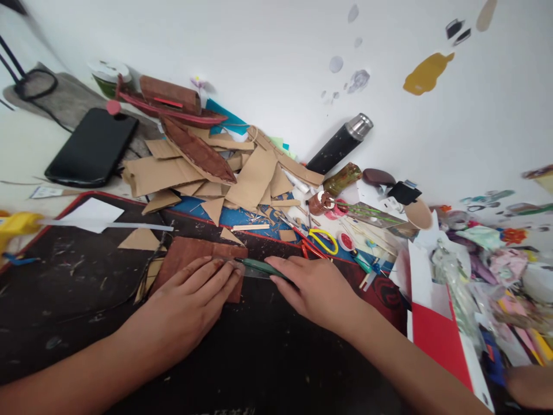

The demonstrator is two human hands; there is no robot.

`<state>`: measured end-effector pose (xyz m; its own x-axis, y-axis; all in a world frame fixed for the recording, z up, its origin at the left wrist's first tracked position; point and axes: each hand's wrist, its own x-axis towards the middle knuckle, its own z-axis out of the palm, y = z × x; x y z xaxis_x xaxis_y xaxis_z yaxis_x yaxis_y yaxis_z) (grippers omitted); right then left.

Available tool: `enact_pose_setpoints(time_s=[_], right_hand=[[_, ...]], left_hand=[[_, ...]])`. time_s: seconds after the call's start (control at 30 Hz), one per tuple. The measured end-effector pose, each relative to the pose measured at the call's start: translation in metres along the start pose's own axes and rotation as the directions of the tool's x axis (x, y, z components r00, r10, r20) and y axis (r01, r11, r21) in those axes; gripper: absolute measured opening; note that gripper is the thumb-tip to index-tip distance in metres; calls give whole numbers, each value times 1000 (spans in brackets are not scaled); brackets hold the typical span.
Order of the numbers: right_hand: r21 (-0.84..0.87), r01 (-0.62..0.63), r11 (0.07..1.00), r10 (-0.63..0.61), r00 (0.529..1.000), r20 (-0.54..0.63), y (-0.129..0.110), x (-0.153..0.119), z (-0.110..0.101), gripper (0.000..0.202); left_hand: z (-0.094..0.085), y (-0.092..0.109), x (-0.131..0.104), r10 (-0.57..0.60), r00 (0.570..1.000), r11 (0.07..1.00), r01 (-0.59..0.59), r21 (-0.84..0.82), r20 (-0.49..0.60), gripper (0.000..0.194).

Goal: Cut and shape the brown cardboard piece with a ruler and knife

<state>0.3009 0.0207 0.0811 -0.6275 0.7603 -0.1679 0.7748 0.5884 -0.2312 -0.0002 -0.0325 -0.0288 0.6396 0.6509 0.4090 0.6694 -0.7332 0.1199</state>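
My left hand [194, 305] lies flat with fingers stretched over a piece of reddish-brown painted cardboard [181, 253]. Under its fingertips, a clear strip like a ruler [254, 272] crosses the cardboard's right part; much of it is hidden. My right hand [313, 288] is closed around a slim dark green tool [261, 266], held low and pointing left. Its dark tip is close to my left fingertips, at the cardboard. Whether it is a knife or a pen I cannot tell.
Cardboard scraps [254, 178] and two brown model boats [199, 150] are heaped behind. A black phone [93, 147] lies left, near a yellow glue gun [19, 225]. Yellow-handled scissors [324, 241], paint jars [320, 203] and a black flask [337, 147] are at the back right.
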Motion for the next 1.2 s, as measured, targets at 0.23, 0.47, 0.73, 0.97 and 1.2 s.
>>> enact_pose_setpoints(time_s=[0.23,0.47,0.73,0.97,1.2], right_hand=[[-57,26,998,-24,999,31,1,6,3,44],[-106,42,994,-36,998,60,1,8,3,46],[-193,66,979,-31,983,179,-4,15,-9,46],[-263,53,963,42,938,344,-17,28,-28,43],[-360,112,926,46,913,405,-28,34,-39,50]], left_hand=[[2,1,-2,-23,1000,999,23,-31,0,57],[1,0,-1,-8,1000,1000,8,-11,-2,57],[-1,1,0,-7,1000,1000,7,-14,-8,53],[2,1,-1,-7,1000,1000,6,-20,-10,52],[0,3,3,-26,999,999,25,-27,-48,47]])
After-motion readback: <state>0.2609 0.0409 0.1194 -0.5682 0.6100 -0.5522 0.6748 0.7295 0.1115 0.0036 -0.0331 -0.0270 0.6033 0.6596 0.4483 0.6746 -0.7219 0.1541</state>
